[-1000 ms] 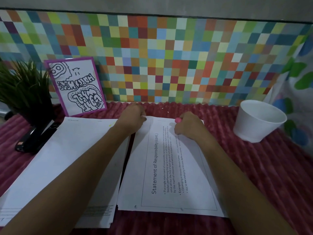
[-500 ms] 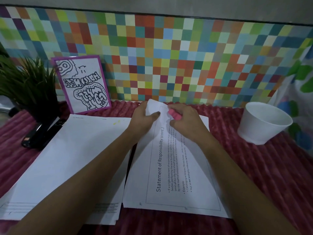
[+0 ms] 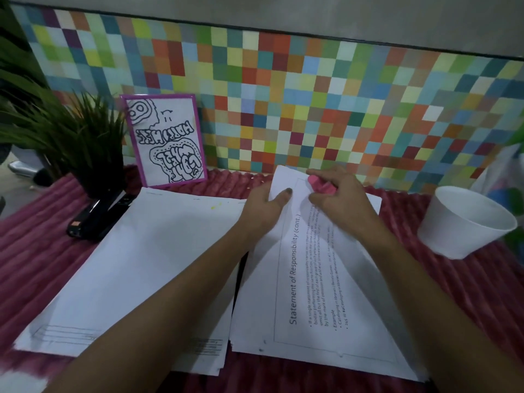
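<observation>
A printed sheet headed "Statement of Responsibility (cont.)" [image 3: 309,302] tops a small stack at the centre right of the red ribbed cloth. Its far corner is lifted off the stack. My left hand [image 3: 266,208] pinches that raised corner, thumb on top. My right hand [image 3: 337,197] grips a pink stapler-like tool [image 3: 321,185] against the same corner. A second, larger stack of white papers [image 3: 147,268] lies to the left under my left forearm.
A white paper cup [image 3: 465,222] stands at the right. A black stapler [image 3: 99,214] lies at the left beside a potted green plant [image 3: 71,143]. A purple-framed doodle card [image 3: 167,140] leans on the checkered wall [image 3: 312,109].
The far corner of the printed sheet has been lifted from flat; both hands have closed in on it, and the pink tool now sits over the corner.
</observation>
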Available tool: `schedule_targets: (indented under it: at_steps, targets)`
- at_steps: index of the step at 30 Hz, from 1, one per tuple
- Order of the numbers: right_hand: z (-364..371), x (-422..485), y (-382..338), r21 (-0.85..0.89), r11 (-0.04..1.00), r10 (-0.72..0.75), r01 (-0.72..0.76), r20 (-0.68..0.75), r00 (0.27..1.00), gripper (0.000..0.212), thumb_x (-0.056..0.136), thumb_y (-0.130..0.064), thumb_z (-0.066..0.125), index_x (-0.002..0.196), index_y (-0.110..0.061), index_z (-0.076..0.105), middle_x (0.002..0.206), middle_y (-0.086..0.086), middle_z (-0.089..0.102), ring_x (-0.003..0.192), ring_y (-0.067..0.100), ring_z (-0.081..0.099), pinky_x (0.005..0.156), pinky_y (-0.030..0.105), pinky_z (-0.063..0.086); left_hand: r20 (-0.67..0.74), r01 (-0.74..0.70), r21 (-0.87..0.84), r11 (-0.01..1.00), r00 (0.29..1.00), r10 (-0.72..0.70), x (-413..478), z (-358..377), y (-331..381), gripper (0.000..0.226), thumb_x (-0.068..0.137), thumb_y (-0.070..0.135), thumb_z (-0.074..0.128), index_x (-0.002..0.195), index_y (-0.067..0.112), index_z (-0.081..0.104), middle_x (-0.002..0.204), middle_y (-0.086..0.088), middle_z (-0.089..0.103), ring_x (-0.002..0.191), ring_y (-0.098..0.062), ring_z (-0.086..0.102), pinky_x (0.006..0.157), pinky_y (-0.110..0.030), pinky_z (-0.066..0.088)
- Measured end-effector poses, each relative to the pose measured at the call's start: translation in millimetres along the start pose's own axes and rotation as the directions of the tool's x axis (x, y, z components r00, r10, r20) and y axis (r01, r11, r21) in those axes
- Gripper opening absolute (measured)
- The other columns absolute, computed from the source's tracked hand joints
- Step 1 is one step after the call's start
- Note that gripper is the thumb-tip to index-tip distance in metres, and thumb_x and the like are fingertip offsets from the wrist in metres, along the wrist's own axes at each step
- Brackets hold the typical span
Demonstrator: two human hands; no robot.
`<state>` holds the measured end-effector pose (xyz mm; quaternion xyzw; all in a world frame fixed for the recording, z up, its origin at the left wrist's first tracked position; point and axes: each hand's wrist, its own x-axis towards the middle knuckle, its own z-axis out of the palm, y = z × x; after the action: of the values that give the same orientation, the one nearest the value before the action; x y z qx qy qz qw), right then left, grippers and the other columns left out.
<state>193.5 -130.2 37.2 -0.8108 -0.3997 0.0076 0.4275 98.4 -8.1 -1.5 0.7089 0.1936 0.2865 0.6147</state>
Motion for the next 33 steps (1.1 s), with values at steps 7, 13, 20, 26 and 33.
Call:
schedule_targets:
  at_steps: [7,13,20,26,33]
  targets:
    - [-15.5,21.5,-28.6,0.388,0.922,0.087,0.005,-0.219,0.972,0.025,0.081,-0.005,0.064,0.105,-0.006,0.069,0.091,0.014,0.067,0.069,0.021,0.059,0.062,0.036,0.055,-0.004,-0.125,0.022,0.992,0.992,0.125,-5.5,-4.8,-2.7,0.030,0.095,0.023,0.053,0.120,0.009,0.062,0.111,-0.003,0.070,0.103,-0.016,0.067,0.095,-0.046,0.051]
    - [-23.9,48.9,-65.2,0.853,0.440,0.213,0.280,-0.402,0.890,0.007,0.092,-0.006,0.054,0.094,-0.002,0.061,0.070,0.016,0.060,0.054,0.024,0.058,0.052,0.030,0.048,0.017,-0.160,0.042,0.986,0.987,0.159,-4.6,-7.0,-7.4,0.036,0.091,0.032,0.053,0.119,0.011,0.061,0.109,-0.001,0.071,0.101,-0.015,0.067,0.093,-0.046,0.052]
    - [3.9,58.6,-66.1,0.860,0.347,0.161,0.373,-0.447,0.880,0.010,0.092,-0.004,0.050,0.095,0.000,0.059,0.066,0.015,0.058,0.057,0.028,0.057,0.055,0.032,0.050,-0.007,-0.216,0.093,0.972,0.976,0.217,-2.6,-4.0,-7.3,0.025,0.097,0.023,0.052,0.120,0.016,0.059,0.108,0.003,0.069,0.099,-0.010,0.064,0.087,-0.030,0.051]
    - [6.2,58.3,-63.6,0.850,0.298,0.126,0.435,-0.486,0.865,0.014,0.093,-0.006,0.048,0.095,0.001,0.060,0.065,0.015,0.059,0.054,0.027,0.057,0.058,0.036,0.051,-0.004,-0.236,0.119,0.964,0.971,0.238,-3.8,-4.9,-7.0,0.027,0.098,0.022,0.050,0.124,0.018,0.056,0.112,0.006,0.067,0.101,-0.003,0.062,0.082,-0.010,0.047]
    - [7.1,55.9,-67.6,0.826,0.322,0.070,0.462,-0.508,0.859,0.015,0.092,-0.007,0.048,0.095,-0.001,0.061,0.066,0.014,0.060,0.055,0.027,0.057,0.059,0.036,0.050,0.022,-0.260,0.110,0.959,0.966,0.259,-8.1,-2.7,-4.6,0.030,0.099,0.021,0.048,0.128,0.015,0.055,0.117,0.007,0.065,0.106,-0.003,0.061,0.085,-0.008,0.047]
